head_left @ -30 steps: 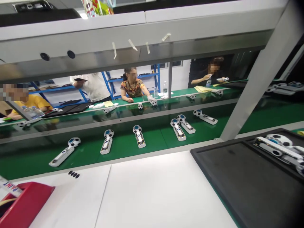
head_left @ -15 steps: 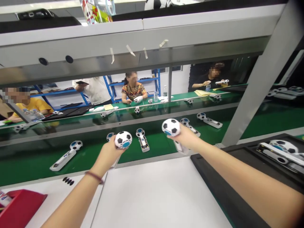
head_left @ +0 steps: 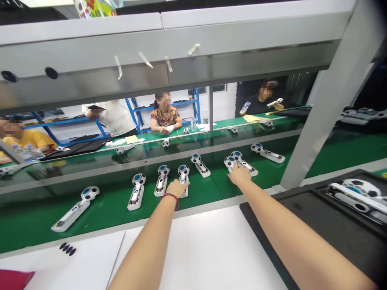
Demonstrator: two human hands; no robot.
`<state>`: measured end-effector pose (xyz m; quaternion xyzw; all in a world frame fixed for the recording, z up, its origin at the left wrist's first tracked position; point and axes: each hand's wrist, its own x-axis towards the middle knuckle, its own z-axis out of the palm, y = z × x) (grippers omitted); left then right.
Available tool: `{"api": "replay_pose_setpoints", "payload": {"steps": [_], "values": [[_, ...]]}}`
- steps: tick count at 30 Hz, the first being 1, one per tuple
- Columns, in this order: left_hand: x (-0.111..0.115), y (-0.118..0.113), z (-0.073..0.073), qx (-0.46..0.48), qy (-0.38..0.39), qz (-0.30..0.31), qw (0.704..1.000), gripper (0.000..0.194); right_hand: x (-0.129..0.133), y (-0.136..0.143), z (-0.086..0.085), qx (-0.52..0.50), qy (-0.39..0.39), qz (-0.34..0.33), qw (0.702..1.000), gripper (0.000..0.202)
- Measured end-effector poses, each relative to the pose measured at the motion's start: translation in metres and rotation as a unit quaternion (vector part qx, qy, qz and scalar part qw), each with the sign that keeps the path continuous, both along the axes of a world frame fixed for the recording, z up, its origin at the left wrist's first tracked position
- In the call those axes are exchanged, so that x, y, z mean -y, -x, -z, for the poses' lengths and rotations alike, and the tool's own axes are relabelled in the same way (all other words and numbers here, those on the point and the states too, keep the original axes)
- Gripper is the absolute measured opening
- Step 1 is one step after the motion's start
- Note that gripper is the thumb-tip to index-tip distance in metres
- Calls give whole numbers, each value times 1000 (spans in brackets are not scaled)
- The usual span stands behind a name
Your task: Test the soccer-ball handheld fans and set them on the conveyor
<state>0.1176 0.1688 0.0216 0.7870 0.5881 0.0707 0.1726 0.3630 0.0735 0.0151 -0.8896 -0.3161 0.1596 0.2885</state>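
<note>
My left hand (head_left: 177,188) is closed over the handle of a white device with a soccer-ball head (head_left: 183,170), low over the green conveyor belt (head_left: 117,215). Its fingertips are partly hidden. Farther right, my right hand (head_left: 240,175) grips a similar device (head_left: 230,162), whose handle the hand mostly covers. That device overlaps another one (head_left: 249,167) lying just behind it. Left of my left hand, two such devices (head_left: 161,181) (head_left: 136,192) lie with their handles toward me, showing parts inside. A further device (head_left: 200,166) rests between my hands.
A white work surface (head_left: 211,249) lies before me, with black oval pieces (head_left: 67,249) at left. A black tray (head_left: 305,217) holding a device stands at right. An overhead shelf beam (head_left: 181,40) and a slanted post (head_left: 320,96) frame the belt. Co-workers sit across.
Both hands have moved to the right, and each soccer-ball head has gone from raised to low at the belt. More devices show on the belt between and left of my hands. The view has shifted.
</note>
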Motion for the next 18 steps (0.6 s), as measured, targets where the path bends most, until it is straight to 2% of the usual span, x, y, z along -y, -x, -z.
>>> {"api": "replay_pose_setpoints", "payload": {"steps": [2, 5, 9, 12, 14, 16, 18], "values": [[1, -11, 11, 36, 37, -30, 998, 44, 4, -12, 8, -19, 6, 20, 1000, 75], [10, -15, 16, 125, 80, -46, 988, 41, 11, -25, 10, -64, -16, 4, 998, 77], [41, -5, 8, 297, 143, -45, 943, 44, 27, -22, 0, -152, -102, -59, 981, 43], [73, 9, -9, 421, 160, -34, 892, 50, 46, 0, -17, -216, -182, -92, 955, 50], [94, 22, -28, 501, 168, -15, 849, 46, 62, 21, -34, -297, -234, -118, 918, 49], [113, 38, -49, 591, 194, 7, 783, 52, 78, 44, -53, -453, -292, -157, 828, 35], [127, 54, -67, 646, 227, 3, 729, 59, 91, 64, -71, -553, -308, -172, 755, 29]]}}
